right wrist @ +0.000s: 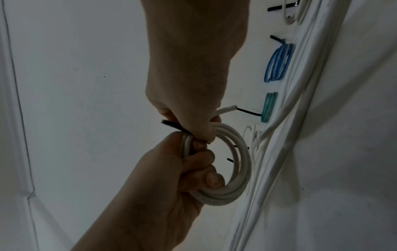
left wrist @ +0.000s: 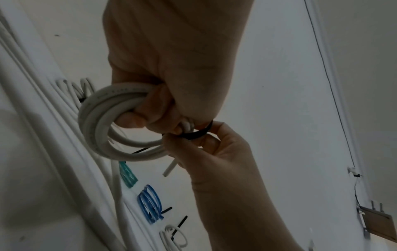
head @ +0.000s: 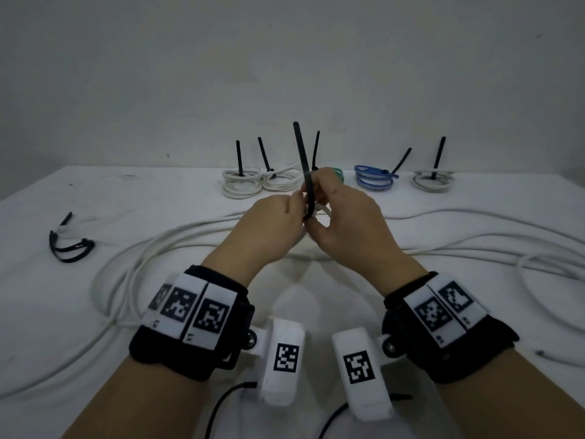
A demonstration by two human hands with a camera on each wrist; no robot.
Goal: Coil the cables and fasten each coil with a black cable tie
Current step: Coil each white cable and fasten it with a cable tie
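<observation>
1. Wristbands [head: 190, 318] with printed markers sit nearest, one on each forearm.
2. Loose cable [head: 133, 267] sprawls over the table [head: 38, 312] beneath the hands.
3. Left hand [head: 269, 226] grips the coil [left wrist: 101, 122], fingers curled through it.
4. Right hand [head: 345, 223] pinches the tie [head: 304, 166] wrapped around that coil, its tail upright between the hands.
5. Five tied coils [head: 242, 183] line the far edge.

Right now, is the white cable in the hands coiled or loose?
Coiled: the white cable forms stacked loops gripped by the left hand, with a black cable tie around them.
</observation>
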